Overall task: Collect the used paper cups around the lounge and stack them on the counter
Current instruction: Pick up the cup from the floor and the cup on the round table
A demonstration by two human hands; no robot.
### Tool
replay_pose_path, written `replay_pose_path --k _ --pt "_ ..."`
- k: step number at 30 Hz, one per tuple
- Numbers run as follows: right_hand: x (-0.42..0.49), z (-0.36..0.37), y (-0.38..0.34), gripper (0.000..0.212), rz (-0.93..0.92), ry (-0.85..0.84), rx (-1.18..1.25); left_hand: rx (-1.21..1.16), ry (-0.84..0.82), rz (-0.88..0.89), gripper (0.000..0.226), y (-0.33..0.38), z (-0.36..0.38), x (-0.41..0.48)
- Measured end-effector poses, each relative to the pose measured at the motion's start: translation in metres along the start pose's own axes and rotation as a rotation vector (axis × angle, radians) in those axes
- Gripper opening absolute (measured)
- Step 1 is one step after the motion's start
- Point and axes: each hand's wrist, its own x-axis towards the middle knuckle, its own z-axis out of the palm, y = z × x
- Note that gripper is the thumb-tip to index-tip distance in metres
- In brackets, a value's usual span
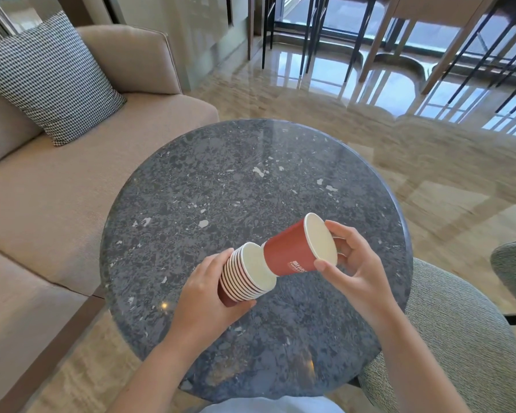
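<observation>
My left hand (204, 289) grips a tilted stack of several nested red paper cups (245, 278), their white rims facing up and to the right. A single red paper cup (292, 251) with a white inside lies almost sideways in my right hand (350, 262), which holds it by the rim with thumb and fingers. Its base points into the open mouth of the stack and is at or just inside the top rim. Both hands hover above a round dark speckled stone table (236, 180).
A beige sofa (72, 180) with a black-and-white patterned cushion (46, 79) stands to the left. A grey upholstered chair (447, 347) sits at the lower right. Bar stool legs (310, 34) and a high wooden table stand on the glossy marble floor beyond.
</observation>
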Motion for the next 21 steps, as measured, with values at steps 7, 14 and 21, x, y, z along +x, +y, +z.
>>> replay_pose_path --k 7,14,21 --pt "-0.002 -0.001 -0.002 0.055 0.014 -0.074 0.058 0.031 -0.015 0.049 0.083 0.006 0.0 -0.001" --pt "-0.005 0.002 -0.001 0.063 0.043 -0.188 0.024 -0.01 -0.031 0.061 0.084 0.015 0.0 -0.002" --pt "-0.003 0.003 -0.002 0.062 0.03 -0.313 -0.066 -0.056 -0.078 0.046 0.087 0.018 -0.001 -0.004"
